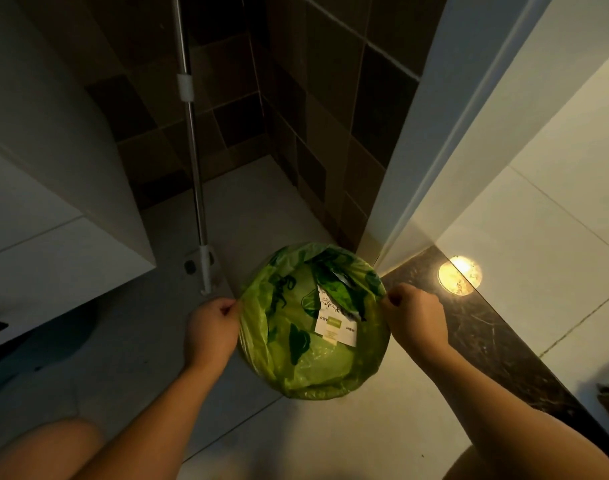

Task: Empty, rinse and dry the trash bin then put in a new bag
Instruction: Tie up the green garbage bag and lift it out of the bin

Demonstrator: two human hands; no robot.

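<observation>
Round trash bin lined with a green bag [296,344], on the floor between the hands. Left hand [211,329] pinching the bag's left edge, right hand [415,318] pinching the right. White wrapper [336,325] inside. Mop pole [194,161] just behind; white cabinet [53,216] left.

There is a single view, from a wide-angle camera worn on the person's head. It looks forward and steeply down, nearly straight at the floor [268,209]. Both forearms enter from the bottom edge and reach up toward the middle of the frame, where the left hand [211,327] and right hand [415,315] sit close to the lens, just below centre. The tiled wall [330,98] fills the upper middle and leans inward with the lens's bend; a door frame [445,140] slants across the upper right. No second view shares the scene.
</observation>
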